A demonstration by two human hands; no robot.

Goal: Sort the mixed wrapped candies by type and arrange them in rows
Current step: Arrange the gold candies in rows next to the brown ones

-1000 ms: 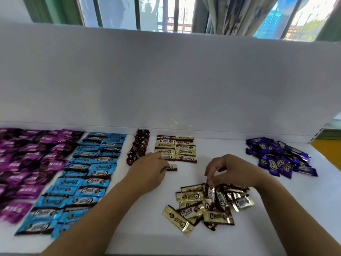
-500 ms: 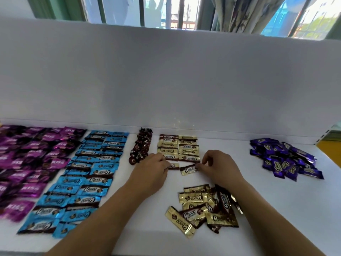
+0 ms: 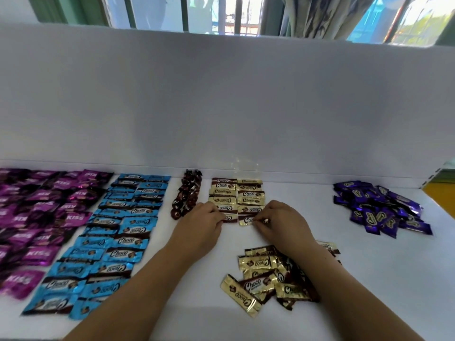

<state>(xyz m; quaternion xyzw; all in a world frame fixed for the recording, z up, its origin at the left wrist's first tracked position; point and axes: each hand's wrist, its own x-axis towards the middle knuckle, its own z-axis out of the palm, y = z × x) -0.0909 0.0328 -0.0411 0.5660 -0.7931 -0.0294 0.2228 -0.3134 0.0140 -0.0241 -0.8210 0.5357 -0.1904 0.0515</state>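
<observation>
My right grip [image 3: 280,225] is pinched on a gold Choco candy [image 3: 247,220] at the near end of the gold rows [image 3: 236,195], my left grip [image 3: 199,225] pinching the neighbour candy [image 3: 227,218] beside it. The unsorted pile [image 3: 266,274] sits closer to me.

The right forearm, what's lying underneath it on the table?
The loose pile of gold Choco candies runs under the right forearm, and wrappers show on both sides of it. How many lie directly beneath the arm is hidden.

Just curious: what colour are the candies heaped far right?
The heaped candies are dark purple with gold lettering; head view.
</observation>
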